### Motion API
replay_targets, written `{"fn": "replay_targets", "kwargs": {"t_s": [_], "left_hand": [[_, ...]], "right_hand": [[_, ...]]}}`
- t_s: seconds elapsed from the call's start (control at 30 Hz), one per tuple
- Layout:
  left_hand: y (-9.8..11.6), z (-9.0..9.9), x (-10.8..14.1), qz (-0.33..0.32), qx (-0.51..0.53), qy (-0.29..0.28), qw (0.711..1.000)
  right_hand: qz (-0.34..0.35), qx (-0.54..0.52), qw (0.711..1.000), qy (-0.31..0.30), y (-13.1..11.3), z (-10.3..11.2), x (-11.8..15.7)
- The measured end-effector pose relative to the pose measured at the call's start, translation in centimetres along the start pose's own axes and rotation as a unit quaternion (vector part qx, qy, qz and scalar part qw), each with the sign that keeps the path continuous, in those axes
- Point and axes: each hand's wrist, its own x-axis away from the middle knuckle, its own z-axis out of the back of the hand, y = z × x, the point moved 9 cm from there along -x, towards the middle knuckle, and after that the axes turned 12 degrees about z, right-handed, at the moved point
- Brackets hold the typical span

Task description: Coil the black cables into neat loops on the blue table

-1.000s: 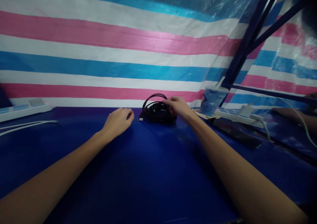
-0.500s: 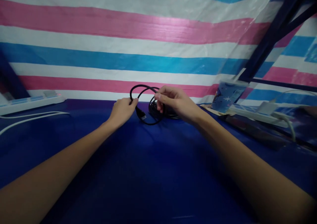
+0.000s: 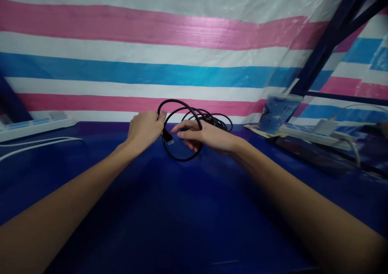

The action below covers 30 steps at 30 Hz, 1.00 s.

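Note:
A black cable is looped between my two hands, over the dark blue table. My left hand pinches it at the left side of the loop, with the black plug hanging just beside the fingers. Inside the loop are the fingers of my right hand, spread apart; the cable crosses at its knuckles, and it does not grip it. More coils of the cable lie behind my right hand, partly hidden by it.
A white power strip and white cords lie at the left. To the right stand a blue patterned cup, another power strip and a dark flat object. A striped sheet hangs behind.
My right hand has moved slightly left and its fingers have opened, reaching through the loop. The loop looks larger, and my left hand has shifted a little left, still holding the cable.

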Motion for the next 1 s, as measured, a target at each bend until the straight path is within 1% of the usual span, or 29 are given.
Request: {"fn": "replay_targets", "kwargs": {"t_s": [0.07,0.1,0.17,0.2,0.23,0.27,0.33,0.37,0.4,0.43,0.5,0.53,0.57,0.6,0.63,0.7,0.73,0.77,0.83,0.87,0.93,1.0], "left_hand": [[0.3,0.5,0.1,-0.022,-0.046,0.039,0.998],[0.4,0.7,0.2,-0.033,-0.057,0.053,0.996],[0.4,0.8,0.1,-0.043,-0.050,0.062,0.996],[0.3,0.7,0.0,-0.040,-0.032,0.054,0.997],[0.1,0.5,-0.1,-0.030,-0.008,0.037,0.999],[-0.1,0.1,-0.2,-0.015,0.020,0.010,1.000],[-0.6,-1.0,-0.3,0.024,0.094,-0.061,0.993],[-0.7,-1.7,-0.2,0.043,0.143,-0.104,0.983],[-0.7,-2.4,0.0,0.060,0.200,-0.148,0.967],[-0.5,-3.0,0.2,0.075,0.264,-0.193,0.942],[-0.2,-4.2,0.9,0.112,0.382,-0.271,0.876],[-0.1,-4.8,1.2,0.132,0.423,-0.298,0.846],[-0.1,-5.2,1.5,0.152,0.448,-0.316,0.822],[-0.1,-5.6,1.9,0.171,0.460,-0.324,0.809],[-0.1,-5.9,2.2,0.183,0.463,-0.327,0.803],[0.0,-6.5,2.9,0.192,0.457,-0.333,0.802],[0.2,-6.6,3.3,0.185,0.453,-0.338,0.804],[0.5,-6.7,3.6,0.173,0.448,-0.343,0.807],[1.0,-6.8,4.1,0.150,0.431,-0.346,0.820],[1.0,-6.7,4.2,0.146,0.418,-0.339,0.830],[0.6,-6.6,4.0,0.151,0.398,-0.316,0.848],[0.3,-6.3,3.7,0.149,0.403,-0.293,0.854]], "right_hand": [[-0.010,-0.007,1.000,0.021,0.2,0.4,0.0],[-0.014,0.000,0.999,0.045,0.3,1.0,0.0],[-0.010,-0.005,0.993,0.119,0.3,2.4,0.0],[-0.003,-0.016,0.987,0.159,0.2,3.0,0.1],[0.007,-0.030,0.981,0.190,0.1,3.5,0.2],[0.015,-0.042,0.977,0.206,-0.1,3.6,0.2],[0.021,-0.049,0.979,0.194,-0.2,3.4,0.0],[0.022,-0.043,0.982,0.180,-0.3,3.1,0.0],[0.025,-0.035,0.985,0.167,-0.3,2.9,-0.1],[0.031,-0.024,0.986,0.161,-0.2,2.9,-0.1],[0.047,0.000,0.988,0.149,-0.1,2.7,-0.1],[0.053,0.014,0.989,0.139,0.1,2.5,-0.2],[0.060,0.032,0.989,0.129,0.1,2.1,-0.3],[0.078,0.052,0.988,0.122,0.0,1.8,-0.4],[0.105,0.074,0.984,0.122,-0.5,1.4,-0.5],[0.166,0.096,0.971,0.142,-1.9,0.8,-0.5],[0.180,0.084,0.968,0.154,-2.3,0.6,-0.5],[0.180,0.060,0.968,0.164,-2.5,0.4,-0.5],[0.154,0.006,0.970,0.187,-2.2,0.4,-0.6],[0.148,-0.015,0.968,0.200,-2.1,0.6,-0.6],[0.162,-0.046,0.959,0.229,-2.2,1.3,-0.5],[0.172,-0.094,0.951,0.241,-2.0,1.8,-0.5]]}}
